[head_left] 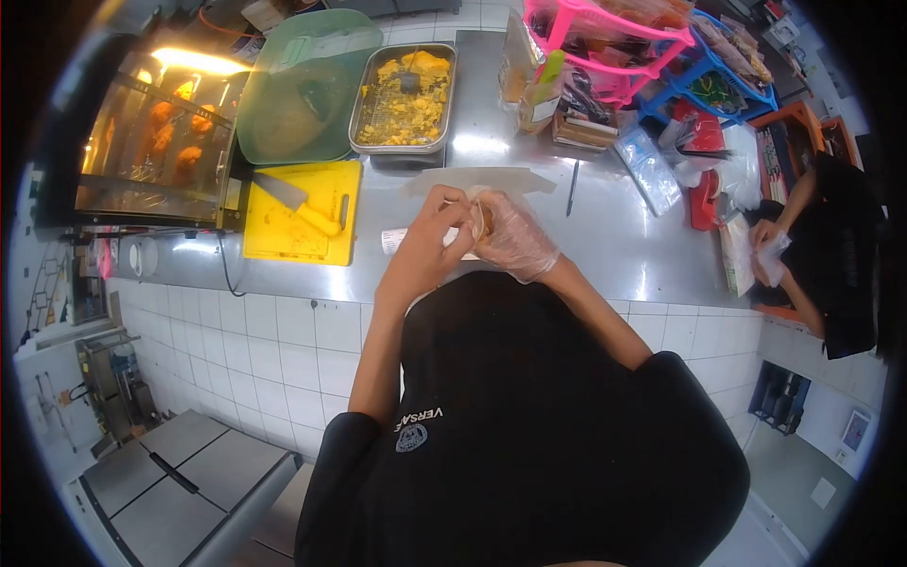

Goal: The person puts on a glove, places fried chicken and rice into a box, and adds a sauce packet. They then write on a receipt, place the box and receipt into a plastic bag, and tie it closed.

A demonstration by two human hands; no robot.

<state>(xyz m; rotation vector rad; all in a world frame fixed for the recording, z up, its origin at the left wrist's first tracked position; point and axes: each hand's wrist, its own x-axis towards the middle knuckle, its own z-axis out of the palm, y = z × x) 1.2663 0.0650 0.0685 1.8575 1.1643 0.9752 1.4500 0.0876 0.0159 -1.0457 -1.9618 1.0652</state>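
Note:
Close to my body, over the steel counter's front edge, both hands meet. My right hand (pixel 518 241) wears a clear plastic glove and is closed around a small brownish item (pixel 487 223), mostly hidden by the fingers. It looks like food in thin clear wrapping, but I cannot make out its kind. My left hand (pixel 436 236) is bare, its fingertips pinched together at the item's upper left edge. A white printed label (pixel 392 241) lies beside my left hand. Behind both hands is a flat greyish sheet (pixel 515 180) on the counter.
A knife (pixel 300 204) lies on a yellow cutting board (pixel 283 248), near a lit glass cabinet (pixel 156 142). A metal tray (pixel 355 132) of yellow food stands behind, beside a green lid (pixel 302 57). Right are a pen (pixel 573 189), pink baskets (pixel 614 66) and a co-worker's hands (pixel 770 241).

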